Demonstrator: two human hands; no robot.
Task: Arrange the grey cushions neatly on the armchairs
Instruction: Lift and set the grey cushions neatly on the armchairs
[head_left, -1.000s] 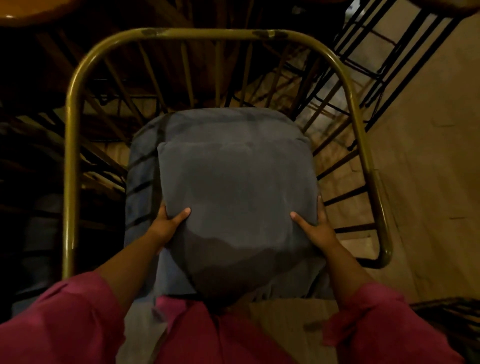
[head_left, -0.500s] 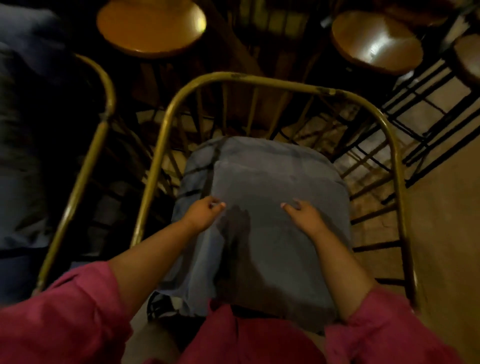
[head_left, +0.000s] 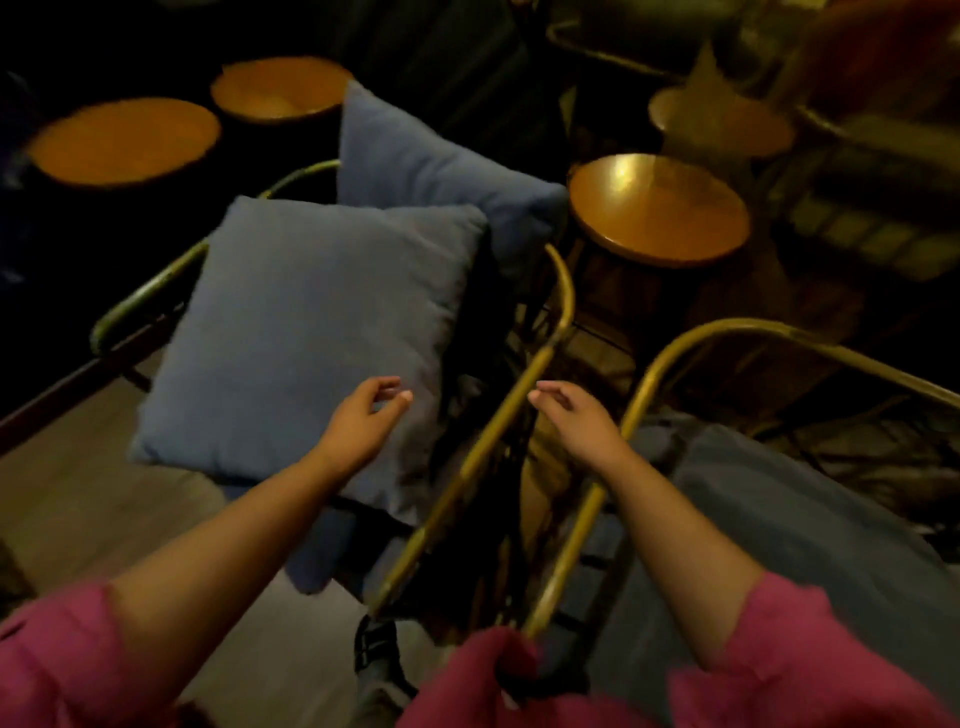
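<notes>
A large grey cushion (head_left: 306, 332) lies tilted on the seat of the left armchair (head_left: 556, 312), which has a brass tube frame. A second grey cushion (head_left: 431, 171) stands behind it against the chair's back. My left hand (head_left: 363, 415) hovers over the near corner of the front cushion, fingers curled and apart, holding nothing. My right hand (head_left: 576, 415) hangs empty above the gap between the two chairs. At the lower right, the right armchair (head_left: 670, 353) carries a flat grey cushion (head_left: 810, 545) on its seat.
Round wooden side tables stand around: one (head_left: 660, 208) just behind the chairs, two (head_left: 124, 140) at the far left, another (head_left: 722, 124) at the back right. Black wire chair legs fill the gap between the frames. Pale floor (head_left: 78, 483) shows at the lower left.
Both hands have let go of the flat cushion on the right armchair. The view has swung left, bringing the left armchair and its two cushions into sight, and the hands have moved toward it.
</notes>
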